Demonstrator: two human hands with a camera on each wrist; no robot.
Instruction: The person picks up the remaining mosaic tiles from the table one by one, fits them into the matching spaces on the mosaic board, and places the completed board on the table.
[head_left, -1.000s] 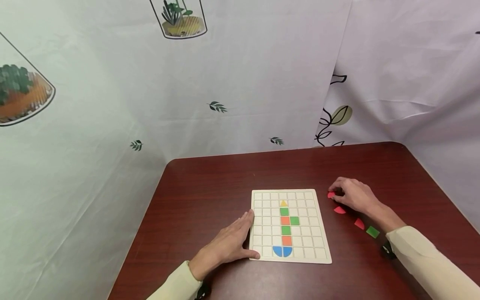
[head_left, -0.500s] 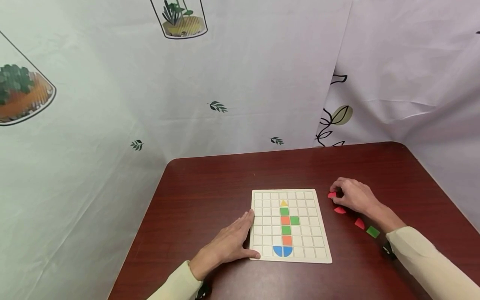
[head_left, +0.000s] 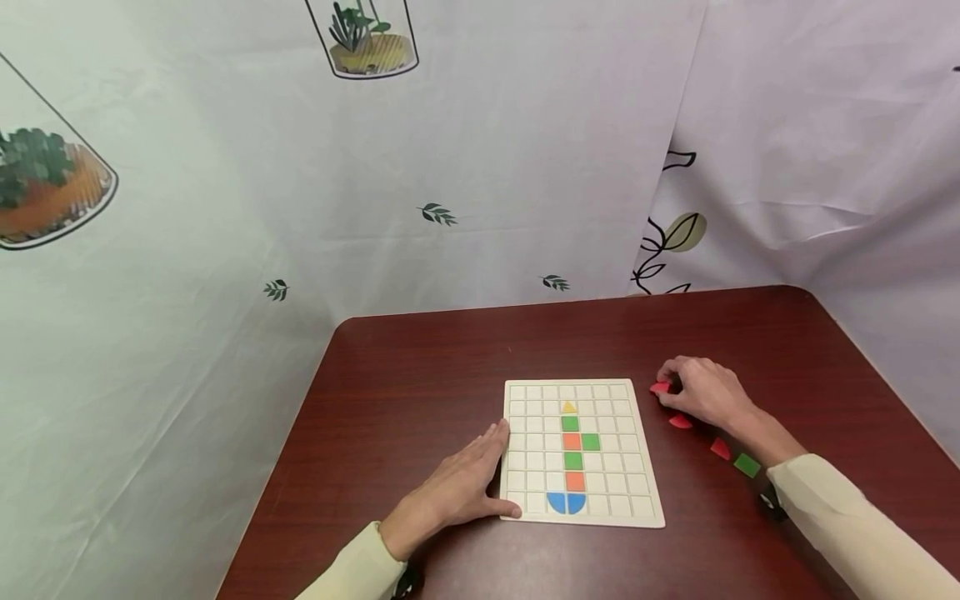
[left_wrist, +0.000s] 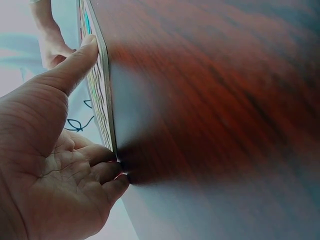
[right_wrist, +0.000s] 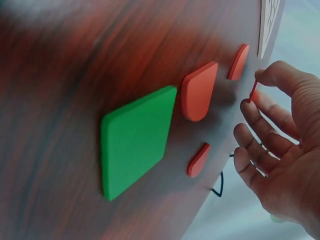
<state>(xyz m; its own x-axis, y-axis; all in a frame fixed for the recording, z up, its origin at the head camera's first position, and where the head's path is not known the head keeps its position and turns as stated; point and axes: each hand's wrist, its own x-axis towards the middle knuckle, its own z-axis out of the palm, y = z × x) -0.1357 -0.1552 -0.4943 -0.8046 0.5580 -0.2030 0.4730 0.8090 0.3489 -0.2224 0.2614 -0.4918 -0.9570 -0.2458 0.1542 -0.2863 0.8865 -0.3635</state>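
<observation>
We've got left hand (head_left: 459,486) spread along the left edge of the white grid board (head_left: 628,483), right hand (head_left: 708,392) pinching a red tile (head_left: 659,387), maybe quarter-circle, just off the board's right side.

This is a small nook enclosed by cloth; whether it belongs to a home or an office cannot be told. Pale, creased fabric (head_left: 487,142) hangs at the left, far and right sides, printed with planters (head_left: 372,54), leaf sprigs (head_left: 437,214) and a vine (head_left: 684,232). Within stands a reddish-brown wood-grain table (head_left: 412,375) with rounded far corners.
</observation>
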